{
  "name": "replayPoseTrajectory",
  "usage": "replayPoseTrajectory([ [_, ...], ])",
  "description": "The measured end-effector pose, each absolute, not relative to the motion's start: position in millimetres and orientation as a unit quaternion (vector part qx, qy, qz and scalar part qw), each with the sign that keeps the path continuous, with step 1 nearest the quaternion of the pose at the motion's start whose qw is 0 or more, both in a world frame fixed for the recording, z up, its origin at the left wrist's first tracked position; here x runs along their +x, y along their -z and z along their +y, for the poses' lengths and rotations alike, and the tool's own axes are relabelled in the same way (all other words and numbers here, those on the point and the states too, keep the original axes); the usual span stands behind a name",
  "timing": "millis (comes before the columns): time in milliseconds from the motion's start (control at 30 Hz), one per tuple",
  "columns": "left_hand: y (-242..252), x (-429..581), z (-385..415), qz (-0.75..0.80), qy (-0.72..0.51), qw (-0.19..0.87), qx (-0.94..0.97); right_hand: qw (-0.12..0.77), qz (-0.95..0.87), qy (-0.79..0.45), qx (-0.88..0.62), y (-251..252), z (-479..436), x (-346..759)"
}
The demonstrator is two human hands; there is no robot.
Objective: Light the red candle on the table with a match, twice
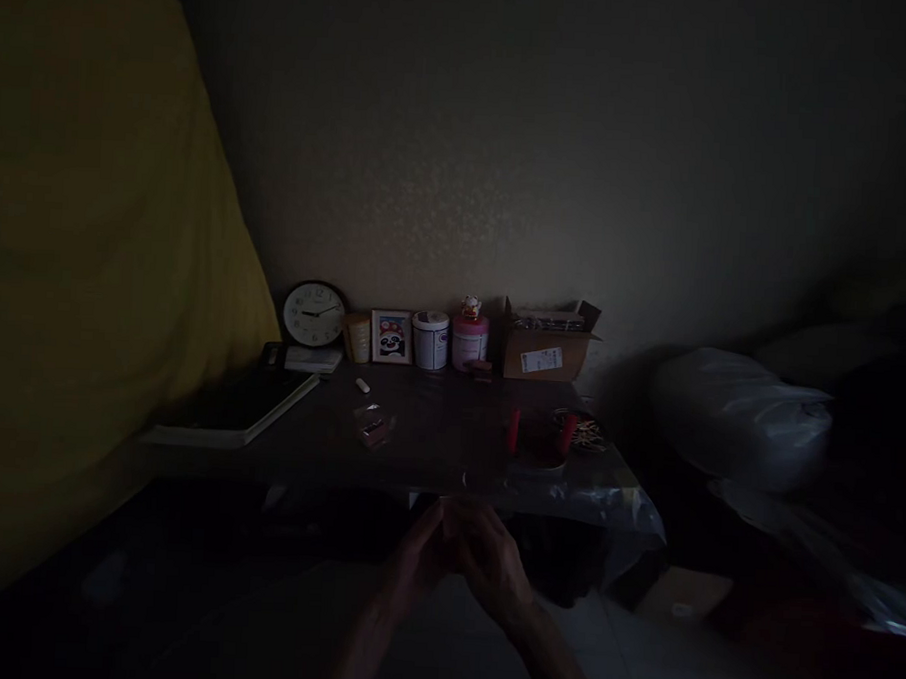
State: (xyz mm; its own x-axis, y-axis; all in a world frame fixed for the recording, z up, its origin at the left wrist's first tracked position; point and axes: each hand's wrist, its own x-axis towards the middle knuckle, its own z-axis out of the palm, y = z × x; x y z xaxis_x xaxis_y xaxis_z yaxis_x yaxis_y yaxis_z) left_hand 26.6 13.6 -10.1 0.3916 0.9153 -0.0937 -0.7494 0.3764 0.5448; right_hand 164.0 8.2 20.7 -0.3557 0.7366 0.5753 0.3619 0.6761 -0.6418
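In the dim light, my left hand [414, 558] and my right hand [497, 564] meet in front of the table's near edge. Both sets of fingers are bent and pressed together around something small, too dark to make out. Two red candles, a left one [513, 431] and a right one [568, 434], stand upright beyond my right hand. Behind them a round dish [603, 444] holds many thin sticks that look like matches. A small packet [374, 428] in clear wrapping lies on the table [441, 429], farther off to the left.
Along the wall stand a round clock [314, 313], a framed panda picture [391, 337], a white tub [431, 341], a pink tub [470, 345] with a figurine [470, 307], and an open cardboard box [546, 354]. A large book-like slab [247, 411] lies left. White bags [742, 417] bulge at right.
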Motion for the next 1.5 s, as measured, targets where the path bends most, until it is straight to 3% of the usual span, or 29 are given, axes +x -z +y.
replayPoseTrajectory([
  [533, 2.9, 34.1, 9.6, 0.198, -0.517, 0.798, 0.236, 0.447, -0.798, -0.123, -0.386, -6.2, 13.7, 165.8],
  [933, 3.0, 22.2, 12.2, 0.198, -0.527, 0.808, 0.172, 0.436, -0.781, -0.238, -0.377, -29.3, 14.7, 179.0],
  [1100, 14.8, 26.2, 14.4, 0.31, -0.522, 0.779, 0.155, 0.457, -0.743, -0.227, -0.432, -22.1, 27.4, 189.3],
  [1300, 20.1, 26.6, 14.1, 0.389, -0.476, 0.757, 0.222, 0.422, -0.765, -0.229, -0.428, -13.4, 31.1, 190.8],
  [1500, 27.1, 27.7, 14.5, 0.401, -0.448, 0.75, 0.277, 0.302, -0.813, -0.218, -0.447, -7.0, 27.9, 187.4],
])
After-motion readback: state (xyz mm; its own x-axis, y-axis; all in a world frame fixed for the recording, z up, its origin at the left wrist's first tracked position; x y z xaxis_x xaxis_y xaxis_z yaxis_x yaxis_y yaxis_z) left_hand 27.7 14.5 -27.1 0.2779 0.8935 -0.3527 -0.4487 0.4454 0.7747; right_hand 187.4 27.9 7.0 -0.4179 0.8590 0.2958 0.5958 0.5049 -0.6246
